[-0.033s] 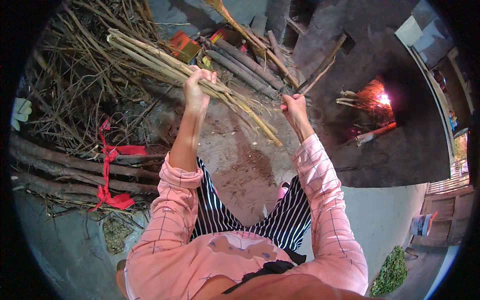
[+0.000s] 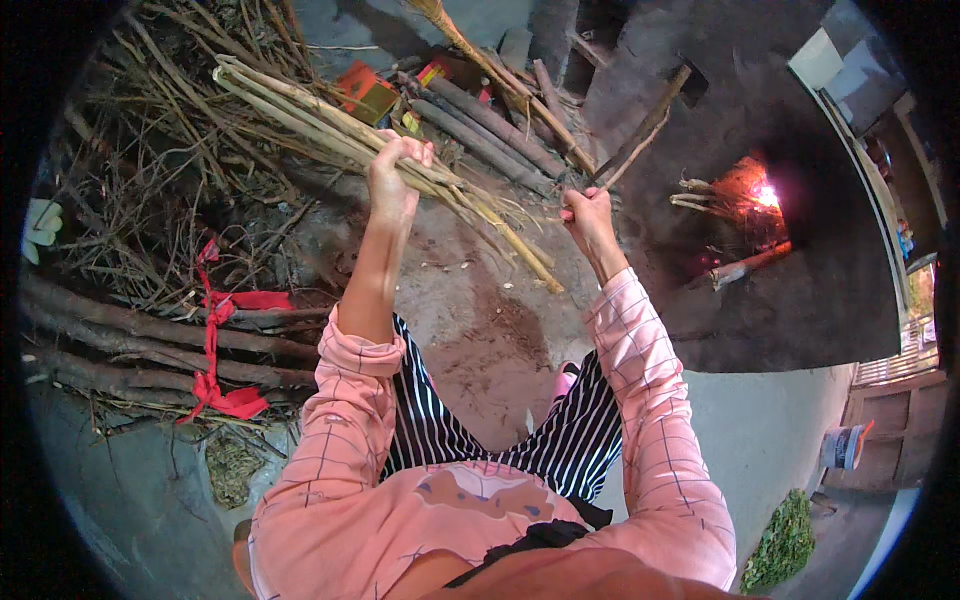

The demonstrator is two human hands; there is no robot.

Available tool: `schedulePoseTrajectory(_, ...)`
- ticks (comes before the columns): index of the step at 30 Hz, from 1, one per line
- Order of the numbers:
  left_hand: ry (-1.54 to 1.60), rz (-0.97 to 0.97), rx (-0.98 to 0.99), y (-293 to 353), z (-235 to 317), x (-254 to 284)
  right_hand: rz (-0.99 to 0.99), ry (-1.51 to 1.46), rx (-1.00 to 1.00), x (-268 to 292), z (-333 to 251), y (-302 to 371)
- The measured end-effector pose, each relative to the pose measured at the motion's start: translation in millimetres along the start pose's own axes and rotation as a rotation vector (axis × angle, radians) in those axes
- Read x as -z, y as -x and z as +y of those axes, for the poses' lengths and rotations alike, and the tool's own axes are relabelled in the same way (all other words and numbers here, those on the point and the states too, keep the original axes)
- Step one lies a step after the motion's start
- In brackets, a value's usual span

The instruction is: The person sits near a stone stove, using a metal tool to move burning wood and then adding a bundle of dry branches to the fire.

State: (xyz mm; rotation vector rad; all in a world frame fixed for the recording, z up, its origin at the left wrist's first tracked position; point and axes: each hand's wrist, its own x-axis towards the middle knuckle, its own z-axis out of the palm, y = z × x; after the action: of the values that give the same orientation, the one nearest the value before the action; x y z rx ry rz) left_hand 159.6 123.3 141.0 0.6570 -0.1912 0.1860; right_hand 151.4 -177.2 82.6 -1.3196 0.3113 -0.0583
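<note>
My left hand (image 2: pixel 398 170) is closed around a bundle of long, pale dry sticks (image 2: pixel 300 115). The bundle slants from upper left down toward the middle, its thinner, frayed ends pointing right. To the right of those ends, my right hand (image 2: pixel 588 207) is closed in a fist. Fine twig tips reach near its fingers, and what it grips is hidden. Just above the right hand, a dark stick (image 2: pixel 655 110) and a thinner stick (image 2: pixel 640 150) slant up and right; whether the fist touches them, I cannot tell.
A fire (image 2: pixel 762 195) burns in the dark stove (image 2: pixel 800 320) at right, a log (image 2: pixel 750 265) poking out. Brushwood (image 2: pixel 170 150) heaps at left, above branches tied with red cloth (image 2: pixel 215 340). Thick logs (image 2: pixel 490 130) and an orange box (image 2: pixel 368 92) lie ahead. A bucket (image 2: pixel 845 447) stands far right.
</note>
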Motion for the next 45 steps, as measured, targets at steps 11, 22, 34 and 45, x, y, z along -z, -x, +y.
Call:
schedulePoseTrajectory(11, 0.012, -0.003, 0.082, -3, -20, -8, 0.079, -0.048, 0.08, 23, -5, 17)
schedulePoseTrajectory(22, 0.015, 0.044, 0.12, -5, -32, 0, 0.192, 0.328, 0.082, 41, 3, 24)
schedulePoseTrajectory(34, -0.416, -0.052, 0.312, 14, -100, -24, -0.272, 0.954, 0.286, -19, 31, 107)
schedulePoseTrajectory(45, -0.095, 0.183, 0.326, 28, -120, -49, -0.108, 1.225, 0.374, -27, 18, 116)
